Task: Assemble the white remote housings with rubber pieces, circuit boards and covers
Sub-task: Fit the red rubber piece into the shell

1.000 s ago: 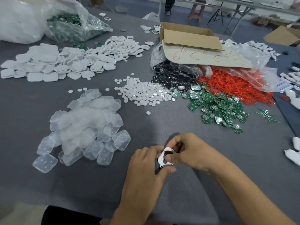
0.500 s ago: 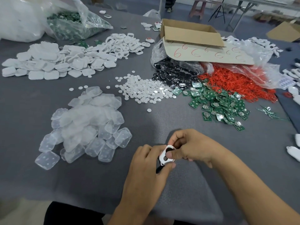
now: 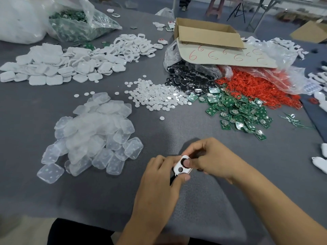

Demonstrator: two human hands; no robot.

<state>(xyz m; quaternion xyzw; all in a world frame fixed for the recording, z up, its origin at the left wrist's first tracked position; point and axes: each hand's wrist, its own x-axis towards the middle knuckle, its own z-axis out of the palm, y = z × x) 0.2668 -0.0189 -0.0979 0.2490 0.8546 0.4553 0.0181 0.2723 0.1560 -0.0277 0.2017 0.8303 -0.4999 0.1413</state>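
Pinching a white remote housing (image 3: 182,168) between them, both hands meet over the near middle of the grey worktop (image 3: 265,165). The left hand (image 3: 159,183) curls round the housing's left and near edges, its thumb tip at the near corner. The right hand (image 3: 214,156) grips the far right end, its thumb pressed over one of two round openings in the face; the other opening shows dark. Whether the housing touches the worktop cannot be told.

To the left of the hands lies a heap of translucent rubber pieces (image 3: 95,137), each squarish with raised dots. Far left is a spread of white covers (image 3: 53,71), and just beside it, farther right, a pile of white open-frame housings (image 3: 134,45). In the middle, small white discs (image 3: 155,96) are scattered, running into a patch of black round parts (image 3: 187,80) on their right. Green circuit boards (image 3: 237,112) lie to the right of the discs, well apart from the hands, and red rubber rings (image 3: 256,87) spill from a clear bag just behind them. An open cardboard box (image 3: 207,32) rests on that bag, with a flap marked in red sixes. At the far left a clear plastic bag (image 3: 77,23) holds more green boards.
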